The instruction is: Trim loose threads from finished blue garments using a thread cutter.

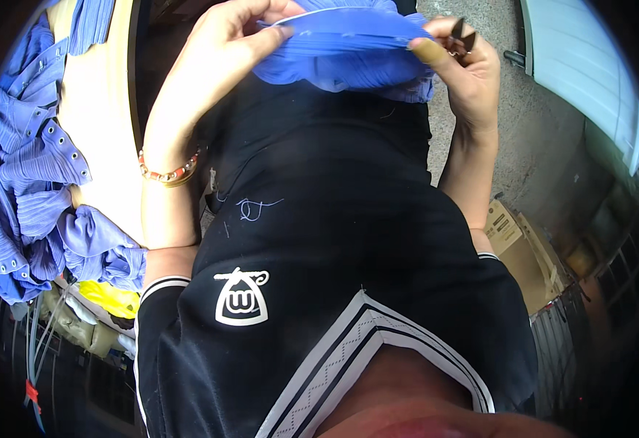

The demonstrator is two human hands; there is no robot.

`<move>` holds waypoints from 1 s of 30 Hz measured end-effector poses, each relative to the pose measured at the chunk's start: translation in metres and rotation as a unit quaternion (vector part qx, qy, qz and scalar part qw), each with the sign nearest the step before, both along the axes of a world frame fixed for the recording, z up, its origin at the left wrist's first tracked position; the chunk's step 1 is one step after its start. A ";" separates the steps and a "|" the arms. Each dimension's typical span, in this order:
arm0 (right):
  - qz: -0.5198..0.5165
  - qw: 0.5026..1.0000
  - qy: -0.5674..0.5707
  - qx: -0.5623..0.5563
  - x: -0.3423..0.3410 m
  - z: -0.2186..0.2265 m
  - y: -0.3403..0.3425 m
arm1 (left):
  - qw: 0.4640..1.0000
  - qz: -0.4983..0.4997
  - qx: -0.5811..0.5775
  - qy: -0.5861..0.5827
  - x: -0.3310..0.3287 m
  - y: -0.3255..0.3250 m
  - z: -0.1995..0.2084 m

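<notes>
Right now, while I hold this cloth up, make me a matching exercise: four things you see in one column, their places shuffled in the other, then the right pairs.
Things:
1. Pleated blue cloth
2. Bracelet with red beads
3. Brown cardboard
4. White emblem

Places:
A. On the front of the black shirt
B. Between the left hand and the right hand
C. Beyond the right arm
D. Around the left wrist

Pairs: 1-B, 2-D, 3-C, 4-A.

On the pale table (104, 109) at the frame's left, we see blue pleated garments (35, 164) heaped, some with metal eyelets (74, 155).
</notes>
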State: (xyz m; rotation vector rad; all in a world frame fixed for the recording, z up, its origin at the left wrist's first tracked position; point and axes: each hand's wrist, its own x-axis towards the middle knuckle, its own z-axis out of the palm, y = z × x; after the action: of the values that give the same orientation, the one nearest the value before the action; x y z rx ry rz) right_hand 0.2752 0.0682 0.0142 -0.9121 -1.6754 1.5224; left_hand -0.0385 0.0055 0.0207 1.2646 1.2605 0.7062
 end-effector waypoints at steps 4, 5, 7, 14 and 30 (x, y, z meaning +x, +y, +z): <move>-0.092 0.994 0.035 -0.048 0.005 0.012 -0.006 | 1.000 0.012 -0.005 -0.010 0.001 0.000 -0.001; -0.088 0.994 0.037 -0.046 0.006 0.009 -0.005 | 1.000 0.011 0.003 0.005 0.000 -0.002 0.003; -0.095 0.995 0.005 -0.037 0.011 0.004 -0.005 | 0.999 0.033 0.014 0.005 0.000 -0.003 0.008; -0.135 0.990 -0.023 -0.027 0.021 0.004 -0.004 | 0.994 0.066 -0.043 -0.070 -0.015 -0.001 0.011; -0.243 0.963 0.064 -0.093 0.053 -0.008 -0.001 | 0.990 0.122 -0.055 -0.042 -0.021 -0.004 0.028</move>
State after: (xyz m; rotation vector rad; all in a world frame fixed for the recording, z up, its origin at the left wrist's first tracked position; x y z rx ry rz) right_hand 0.3279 0.0672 0.0058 -1.1917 -1.1195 1.3751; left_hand -0.0591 0.0015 0.0490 0.9904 1.3800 0.8434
